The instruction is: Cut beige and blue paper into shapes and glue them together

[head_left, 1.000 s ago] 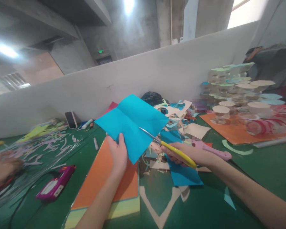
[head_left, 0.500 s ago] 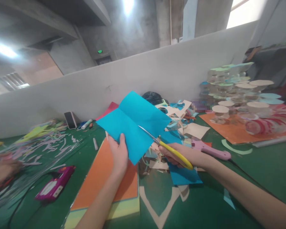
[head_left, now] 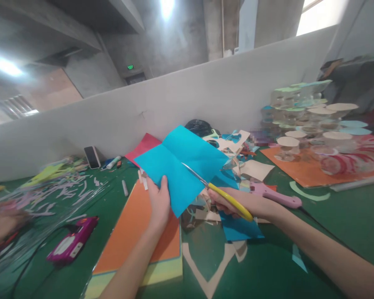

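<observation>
Folded cyan paper sheet gripped at lower edge by L hand, yellow-handled scissors gripped in R hand, blades resting on sheet, pink glue gun just R of it.

On your green counter lie a pink glue gun, an orange card stack, and a smartphone against the white partition.

The left hand grips a creased blue sheet above an orange board on the green table, while the right hand holds yellow scissors against the sheet, near a pink glue gun.
</observation>
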Motion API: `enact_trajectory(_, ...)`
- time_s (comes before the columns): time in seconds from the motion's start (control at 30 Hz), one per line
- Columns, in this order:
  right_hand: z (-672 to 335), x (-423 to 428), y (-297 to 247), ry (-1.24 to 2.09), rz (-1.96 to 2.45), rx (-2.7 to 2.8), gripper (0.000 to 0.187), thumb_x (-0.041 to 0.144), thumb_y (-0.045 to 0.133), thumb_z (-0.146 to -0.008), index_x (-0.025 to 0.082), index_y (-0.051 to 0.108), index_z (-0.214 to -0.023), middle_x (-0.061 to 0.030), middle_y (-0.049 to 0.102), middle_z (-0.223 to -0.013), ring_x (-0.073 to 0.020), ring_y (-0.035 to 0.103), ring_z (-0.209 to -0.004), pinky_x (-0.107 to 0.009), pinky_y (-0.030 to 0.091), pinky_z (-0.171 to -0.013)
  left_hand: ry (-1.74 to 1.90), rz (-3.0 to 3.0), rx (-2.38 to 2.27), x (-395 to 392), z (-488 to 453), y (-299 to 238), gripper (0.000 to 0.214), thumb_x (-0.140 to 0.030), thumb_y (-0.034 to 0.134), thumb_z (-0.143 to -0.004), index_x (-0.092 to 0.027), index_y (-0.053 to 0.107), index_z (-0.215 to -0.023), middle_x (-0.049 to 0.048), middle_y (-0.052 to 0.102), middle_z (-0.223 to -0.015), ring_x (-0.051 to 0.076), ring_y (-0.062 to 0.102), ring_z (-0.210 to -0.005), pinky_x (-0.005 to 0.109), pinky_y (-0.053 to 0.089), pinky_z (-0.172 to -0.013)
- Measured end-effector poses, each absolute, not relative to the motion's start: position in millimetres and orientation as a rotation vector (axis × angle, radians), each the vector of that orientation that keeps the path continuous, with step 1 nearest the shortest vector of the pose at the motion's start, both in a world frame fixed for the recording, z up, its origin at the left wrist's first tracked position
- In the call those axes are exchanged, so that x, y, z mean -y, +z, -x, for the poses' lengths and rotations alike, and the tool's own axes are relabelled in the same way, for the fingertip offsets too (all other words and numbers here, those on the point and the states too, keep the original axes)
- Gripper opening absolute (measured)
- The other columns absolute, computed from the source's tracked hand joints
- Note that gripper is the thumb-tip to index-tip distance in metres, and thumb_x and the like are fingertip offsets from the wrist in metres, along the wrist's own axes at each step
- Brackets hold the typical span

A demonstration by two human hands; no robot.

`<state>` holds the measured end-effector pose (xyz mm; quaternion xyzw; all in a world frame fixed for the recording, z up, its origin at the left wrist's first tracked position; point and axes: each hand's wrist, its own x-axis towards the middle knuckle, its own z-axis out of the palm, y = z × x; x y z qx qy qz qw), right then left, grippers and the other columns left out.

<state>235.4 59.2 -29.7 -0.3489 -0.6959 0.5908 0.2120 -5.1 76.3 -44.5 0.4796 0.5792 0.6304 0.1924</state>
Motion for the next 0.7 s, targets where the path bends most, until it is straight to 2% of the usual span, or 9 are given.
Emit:
enact_trajectory(0.23,-230.9,-59.7,-30.9,1.676,0.967,1.879,0.053,0.073,0.048,-0.083,0.02,0.048,-0.082,0.0052,0.042,-0.066,-0.0077,0.036,-0.053,-0.02,0.034,-0.047,1.747,-1.346,-1.649,-75.9,0.3,-41.6,0.068,-0.041,0.053,-0.091,-0.026,0.025,-0.152,0.0101,0.036,-0.156,0.028,0.045,-0.135,0.043,0.037,-0.112)
enact_trajectory(0.43,-226.8,-62.5,-36.8,1.619,1.012,1.937,0.059,0.074,0.042,-0.086,0.018,0.045,-0.065,0.0031,0.047,-0.053,-0.0071,0.04,-0.042,-0.021,0.033,-0.042,1.743,-1.347,-1.671,-77.7,2.2,-44.2,0.069,-0.04,0.054,-0.091,-0.026,0.026,-0.152,0.0096,0.037,-0.155,0.028,0.045,-0.135,0.044,0.037,-0.112)
enact_trajectory(0.63,-228.4,-63.4,-37.8,1.755,0.944,1.803,0.048,0.067,0.054,-0.084,0.019,0.049,-0.084,0.0054,0.045,-0.066,-0.0062,0.036,-0.05,-0.018,0.033,-0.045,1.72,-1.348,-1.67,-73.7,-1.3,-40.7,0.069,-0.04,0.052,-0.092,-0.025,0.024,-0.153,0.0099,0.036,-0.156,0.028,0.045,-0.135,0.044,0.037,-0.112)
enact_trajectory(0.7,-228.5,-64.3,-39.6,1.801,0.917,1.773,0.047,0.066,0.054,-0.085,0.019,0.048,-0.083,0.0054,0.044,-0.066,-0.0061,0.035,-0.051,-0.018,0.033,-0.045,1.723,-1.369,-1.647,-71.4,-4.2,-38.8,0.069,-0.04,0.053,-0.092,-0.024,0.024,-0.152,0.01,0.036,-0.155,0.027,0.044,-0.135,0.043,0.037,-0.112)
